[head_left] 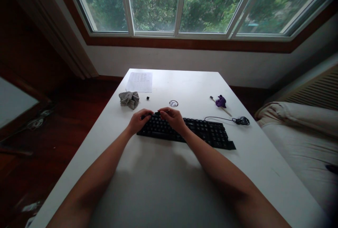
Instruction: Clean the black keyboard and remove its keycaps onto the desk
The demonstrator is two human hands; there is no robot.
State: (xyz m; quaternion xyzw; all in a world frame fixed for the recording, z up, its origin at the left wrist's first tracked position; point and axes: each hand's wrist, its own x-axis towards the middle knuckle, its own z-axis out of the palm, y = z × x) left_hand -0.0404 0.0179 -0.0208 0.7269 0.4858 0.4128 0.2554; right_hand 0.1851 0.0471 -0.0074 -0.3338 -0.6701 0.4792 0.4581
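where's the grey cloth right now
In the head view the grey cloth lies crumpled on the white table's left side, below the paper sheet, beyond the left hand.

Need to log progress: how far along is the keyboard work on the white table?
Done: one small black key lies loose beside the grey cloth. In hand: left hand and right hand work the keyboard's top-left corner. Left: the other keys look seated.

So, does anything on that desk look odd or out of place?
One small black piece, maybe a keycap, lies alone on the white table, apart from the black keyboard, which sits askew. Both hands rest at its left end.
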